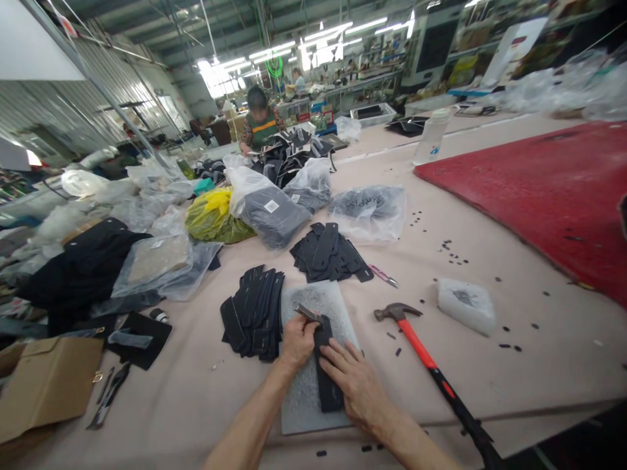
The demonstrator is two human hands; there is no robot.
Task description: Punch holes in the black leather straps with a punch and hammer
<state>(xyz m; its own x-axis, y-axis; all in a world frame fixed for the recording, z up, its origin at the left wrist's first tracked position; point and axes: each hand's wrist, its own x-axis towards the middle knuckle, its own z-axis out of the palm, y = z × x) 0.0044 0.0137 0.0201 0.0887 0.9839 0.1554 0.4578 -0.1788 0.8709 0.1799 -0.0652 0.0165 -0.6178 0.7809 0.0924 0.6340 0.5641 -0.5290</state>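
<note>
My left hand (298,341) is closed around a short grey metal punch (306,311), tilted over the upper end of a black strip (324,378). The punch's lower tip is hidden by the fingers and the strip. Pressed flat on the strip's right side is my right hand (353,377), its fingers stretched out. Beneath the strip lies a scuffed pale board (298,408). A stack of black strips (255,310) is just left of the board, and another pile of strips (328,251) sits beyond it. To the right rests a claw hammer (426,356) with a red and black handle.
Pink-handled snips (383,275) and a white wrapped bundle (465,305) lie beyond the hammer. Small black pieces dot the table (392,405). Bagged goods (269,209) stand farther back. A cardboard box (51,385) is at left, a red sheet (539,189) at right. Another person (262,121) sits opposite.
</note>
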